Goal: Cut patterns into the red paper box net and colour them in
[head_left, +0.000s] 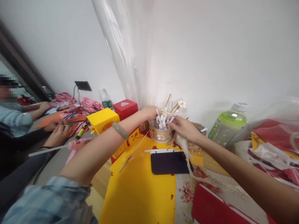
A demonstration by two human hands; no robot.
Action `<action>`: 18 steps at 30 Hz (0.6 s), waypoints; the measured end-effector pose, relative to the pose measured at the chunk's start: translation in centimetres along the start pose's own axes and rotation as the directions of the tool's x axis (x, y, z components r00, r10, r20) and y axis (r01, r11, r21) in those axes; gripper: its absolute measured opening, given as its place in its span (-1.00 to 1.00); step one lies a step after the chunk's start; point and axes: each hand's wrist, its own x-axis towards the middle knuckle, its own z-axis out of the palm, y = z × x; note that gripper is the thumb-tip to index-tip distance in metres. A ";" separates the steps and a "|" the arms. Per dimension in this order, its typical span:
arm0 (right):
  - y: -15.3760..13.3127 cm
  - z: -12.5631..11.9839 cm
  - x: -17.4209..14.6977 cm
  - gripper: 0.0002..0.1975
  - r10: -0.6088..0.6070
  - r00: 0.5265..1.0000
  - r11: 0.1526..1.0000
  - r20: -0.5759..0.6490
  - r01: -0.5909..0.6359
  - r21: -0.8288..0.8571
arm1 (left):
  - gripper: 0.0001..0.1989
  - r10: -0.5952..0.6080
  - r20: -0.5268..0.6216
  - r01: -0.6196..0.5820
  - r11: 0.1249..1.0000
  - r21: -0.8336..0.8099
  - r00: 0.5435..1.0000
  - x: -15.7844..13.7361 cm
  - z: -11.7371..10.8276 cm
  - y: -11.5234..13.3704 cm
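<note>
A round woven pot (161,134) with a small white flower on its front stands by the wall, filled with several white markers (161,120). My left hand (149,112) reaches to the pot's left side; its fingertips are hidden among the markers. On the right side, my right hand (183,127) has its fingers closed round a white marker (173,117) at the rim. Lace ribbon (187,152) hangs below that hand. In front of the pot, a few more markers (161,151) lie beside a dark phone (170,163) on yellow paper (140,193).
A yellow box (102,118) and a red box (126,108) stand left of the pot. A pink glue gun (76,145) lies near another person's hands (59,135). To the right are a green-labelled bottle (230,124), a plastic bag (268,146) and red folded card (215,205).
</note>
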 end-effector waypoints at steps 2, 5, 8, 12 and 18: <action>0.1 -0.1 -0.2 -0.72 0.031 0.999 0.998 -0.007 -0.031 -0.053 | -0.72 -0.004 0.012 0.004 1.000 0.014 1.000 -0.1 -0.2 -0.1; -0.2 -0.4 -0.9 -0.71 0.096 0.989 0.982 -0.111 -0.112 -0.149 | -0.71 -0.011 0.019 0.011 1.000 0.013 1.000 -0.3 -0.4 -0.3; -1.0 -0.6 -1.9 -0.68 0.028 0.978 0.968 -0.206 -0.078 -0.238 | -0.70 0.007 0.028 -0.006 1.000 -0.003 1.000 -0.6 -0.7 -0.6; -2.2 0.2 -2.5 -0.73 -0.331 0.943 0.902 0.022 0.323 -0.286 | -0.71 0.028 0.013 -0.028 0.999 -0.030 1.000 -0.7 -1.4 -0.8; -2.3 0.9 -2.5 -0.73 -0.530 0.824 0.796 0.200 0.565 -0.216 | -0.72 -0.042 -0.223 0.024 0.997 -0.080 0.974 -2.7 -5.3 -0.6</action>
